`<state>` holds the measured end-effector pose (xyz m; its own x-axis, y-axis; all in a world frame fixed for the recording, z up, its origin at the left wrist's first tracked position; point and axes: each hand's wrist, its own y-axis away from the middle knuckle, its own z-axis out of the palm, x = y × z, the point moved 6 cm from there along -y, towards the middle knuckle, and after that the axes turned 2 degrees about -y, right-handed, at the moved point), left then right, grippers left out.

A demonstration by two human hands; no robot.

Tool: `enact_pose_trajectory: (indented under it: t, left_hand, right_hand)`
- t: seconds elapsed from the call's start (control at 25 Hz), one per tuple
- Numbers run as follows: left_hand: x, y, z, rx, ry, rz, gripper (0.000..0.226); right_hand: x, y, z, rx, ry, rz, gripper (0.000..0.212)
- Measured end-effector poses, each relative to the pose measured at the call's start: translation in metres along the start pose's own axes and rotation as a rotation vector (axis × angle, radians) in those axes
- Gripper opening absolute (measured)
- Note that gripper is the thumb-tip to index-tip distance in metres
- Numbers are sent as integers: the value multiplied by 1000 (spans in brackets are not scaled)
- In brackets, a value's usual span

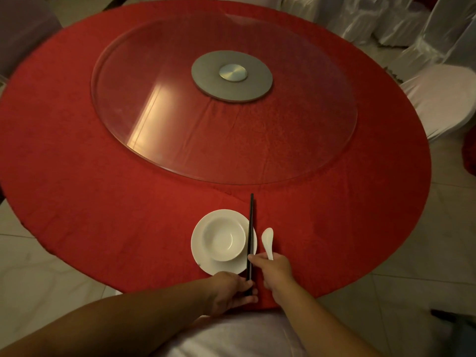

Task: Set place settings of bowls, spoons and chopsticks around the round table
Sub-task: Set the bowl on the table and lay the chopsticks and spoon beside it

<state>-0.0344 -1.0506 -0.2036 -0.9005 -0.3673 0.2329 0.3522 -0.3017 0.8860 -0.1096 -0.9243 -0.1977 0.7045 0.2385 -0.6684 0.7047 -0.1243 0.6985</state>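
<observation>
A white bowl sits on a white plate near the front edge of the round table with its red cloth. Black chopsticks lie over the plate's right rim, pointing away from me. My left hand pinches their near ends at the table edge. A white spoon lies to the right of the chopsticks. My right hand holds the spoon's handle, with a finger stretched out against the chopsticks.
A glass turntable on a grey metal hub covers the table's middle. White-covered chairs stand at the right and back right. A purple-covered chair stands at the back left. Tiled floor surrounds the table.
</observation>
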Motion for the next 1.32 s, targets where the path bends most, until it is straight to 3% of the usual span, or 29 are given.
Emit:
enact_pose_trajectory:
  t: [0.52,0.76,0.92,1.04,1.16,1.32]
  left_hand:
    - [-2,0,2,74,23,-20,24]
    - [0,14,-20,64,-242,-24,23]
    - [25,33,-68,161,-423,95,11]
    - [56,47,-106,391,-550,245,15]
    - [77,54,-121,498,-415,417,20]
    - [92,53,-112,505,-231,558,15]
  right_hand:
    - [-3,-6,4,35,2,-49,16]
    - [-22,-3,-8,70,24,-94,31]
    - [-53,-4,-18,81,387,-218,34]
    - [-69,2,-13,6,352,-350,29]
    - [-81,11,-1,-97,443,-446,19]
    - [-84,17,18,-119,524,-481,11]
